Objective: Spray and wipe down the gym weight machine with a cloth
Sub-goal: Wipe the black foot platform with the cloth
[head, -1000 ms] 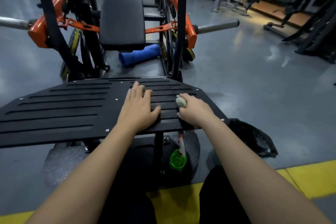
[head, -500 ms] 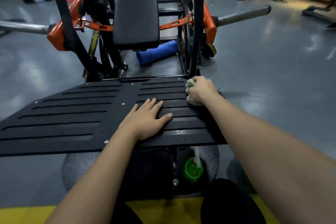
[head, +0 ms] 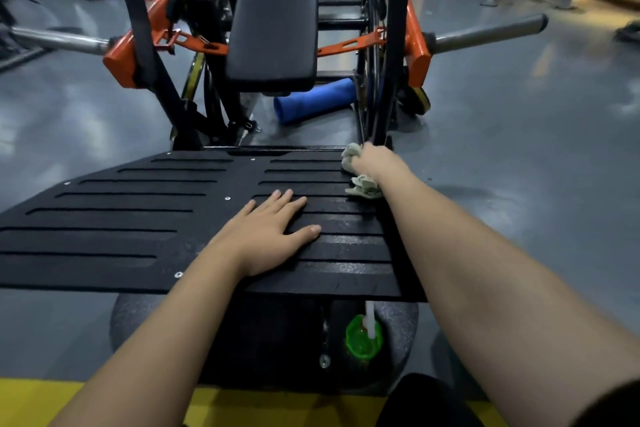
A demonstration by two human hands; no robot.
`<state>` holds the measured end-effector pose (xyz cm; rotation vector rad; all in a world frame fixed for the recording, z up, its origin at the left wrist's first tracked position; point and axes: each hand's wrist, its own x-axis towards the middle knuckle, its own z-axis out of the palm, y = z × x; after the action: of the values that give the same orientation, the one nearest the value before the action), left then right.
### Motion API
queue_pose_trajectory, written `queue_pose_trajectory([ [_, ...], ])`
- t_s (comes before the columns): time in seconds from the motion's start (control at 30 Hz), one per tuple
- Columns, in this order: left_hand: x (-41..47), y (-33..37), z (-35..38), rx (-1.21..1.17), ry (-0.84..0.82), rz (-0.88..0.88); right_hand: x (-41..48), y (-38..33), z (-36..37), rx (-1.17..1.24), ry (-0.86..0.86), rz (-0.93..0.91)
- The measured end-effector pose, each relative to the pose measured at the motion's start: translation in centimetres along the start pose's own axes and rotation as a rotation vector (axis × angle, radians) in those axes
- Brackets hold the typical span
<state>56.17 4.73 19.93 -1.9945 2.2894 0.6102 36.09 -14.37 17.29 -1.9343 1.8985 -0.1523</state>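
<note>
The weight machine's black ribbed foot platform (head: 138, 218) stretches across the middle of the view. My right hand (head: 377, 163) grips a bunched pale green cloth (head: 362, 185) against the platform's far right corner, close to a black upright post (head: 391, 62). My left hand (head: 266, 232) lies flat on the platform, fingers straight, nearer to me. A spray bottle with a green body and white nozzle (head: 363, 338) stands on the floor under the platform's near edge, partly hidden by it.
Beyond the platform rise the black back pad (head: 277, 31), the orange frame (head: 415, 45) and two steel weight pegs (head: 491, 33). A blue foam roll (head: 315, 99) lies on the grey floor. A yellow floor line (head: 41, 399) runs along the bottom edge.
My right hand slid the cloth from the platform's near right part up to its far right corner. My left hand stayed flat on the platform. The view moved closer to the machine.
</note>
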Motion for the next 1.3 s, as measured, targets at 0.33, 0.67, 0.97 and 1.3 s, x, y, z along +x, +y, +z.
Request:
queue_pose_trajectory([
  [0.33, 0.4, -0.2, 0.1, 0.009, 0.001, 0.0, -5.7, 2.7, -1.4, 0.06, -0.046, -0.056],
  [0.67, 0.1, 0.1, -0.2, 0.05, -0.018, 0.004, -17.8, 3.1, -2.3, 0.015, 0.146, -0.156],
  [0.97, -0.3, 0.1, -0.2, 0.047, -0.01, 0.016, -24.7, 1.7, -0.4, -0.135, 0.367, -0.267],
  [1.3, 0.3, -0.2, -0.3, 0.042, -0.034, 0.026, -22.0, -0.5, -0.1, -0.285, 0.269, -0.128],
])
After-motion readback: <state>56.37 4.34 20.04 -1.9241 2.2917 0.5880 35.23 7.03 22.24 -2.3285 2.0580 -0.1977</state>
